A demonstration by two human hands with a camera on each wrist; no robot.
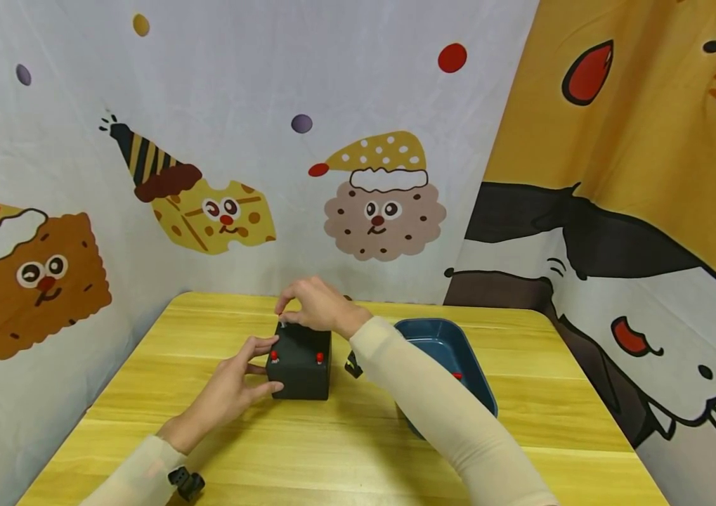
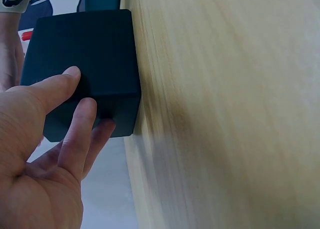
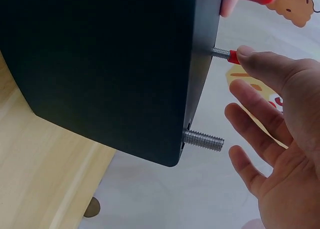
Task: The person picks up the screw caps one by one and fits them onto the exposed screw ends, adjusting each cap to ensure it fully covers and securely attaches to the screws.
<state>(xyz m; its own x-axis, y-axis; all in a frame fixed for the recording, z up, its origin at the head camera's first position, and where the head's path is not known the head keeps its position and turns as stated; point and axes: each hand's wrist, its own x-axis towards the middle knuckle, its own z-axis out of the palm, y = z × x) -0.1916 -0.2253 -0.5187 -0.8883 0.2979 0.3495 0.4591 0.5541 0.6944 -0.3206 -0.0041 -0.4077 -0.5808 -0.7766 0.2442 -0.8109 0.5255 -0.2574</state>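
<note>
A black box (image 1: pixel 299 383) stands on the table, with two red caps (image 1: pixel 320 358) on its top near the front corners. My left hand (image 1: pixel 228 386) holds it at the left: the thumb lies on the front face, the other fingers against the left side. Over the box's far left corner, my right hand (image 1: pixel 320 306) pinches a small red cap (image 3: pixel 233 57) at the end of a thin threaded stud (image 3: pixel 220 52). A thicker bare threaded stud (image 3: pixel 204 140) sticks out at another corner. The right index fingertip is hidden in the right wrist view.
A dark blue tray (image 1: pixel 487 393) stands right of the box, partly behind my right forearm; a red piece (image 1: pixel 457 376) shows inside it. The wooden table (image 1: pixel 560 436) reaches back to a cartoon-printed cloth (image 1: pixel 256 63).
</note>
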